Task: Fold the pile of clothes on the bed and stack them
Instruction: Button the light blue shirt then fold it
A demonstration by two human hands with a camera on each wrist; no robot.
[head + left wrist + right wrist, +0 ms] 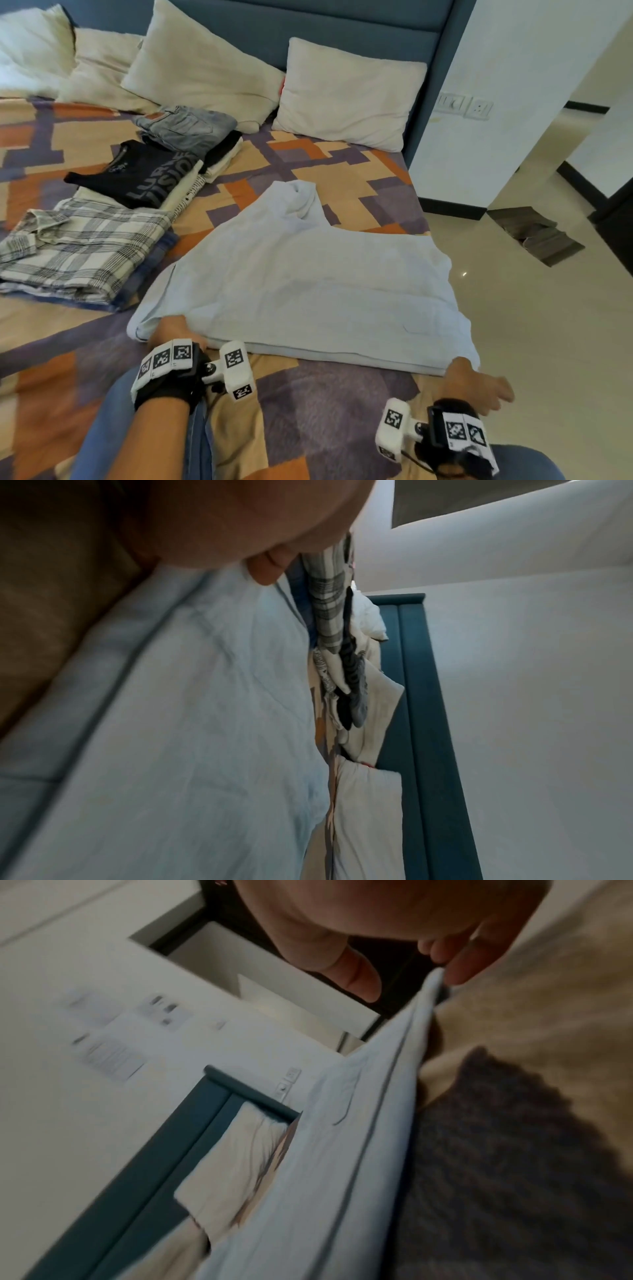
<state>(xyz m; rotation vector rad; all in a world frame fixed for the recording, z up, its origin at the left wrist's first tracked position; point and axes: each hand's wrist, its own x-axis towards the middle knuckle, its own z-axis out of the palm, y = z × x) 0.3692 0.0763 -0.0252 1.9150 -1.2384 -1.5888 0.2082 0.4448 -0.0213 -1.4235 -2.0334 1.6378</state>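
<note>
Pale blue garment (308, 284) mid-fold on bed (308, 404); left hand (171, 330) fingers hidden under hem, grip unclear; right hand (479, 385) fingers pinch corner; next, likely carry hem away from fingers.

Black wrist straps (164, 387) carry white marker-patterned camera blocks (236, 368), above blue jeans (99, 442).

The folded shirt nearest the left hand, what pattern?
Grey-and-cream plaid shirt, clearest in the head view.
</note>
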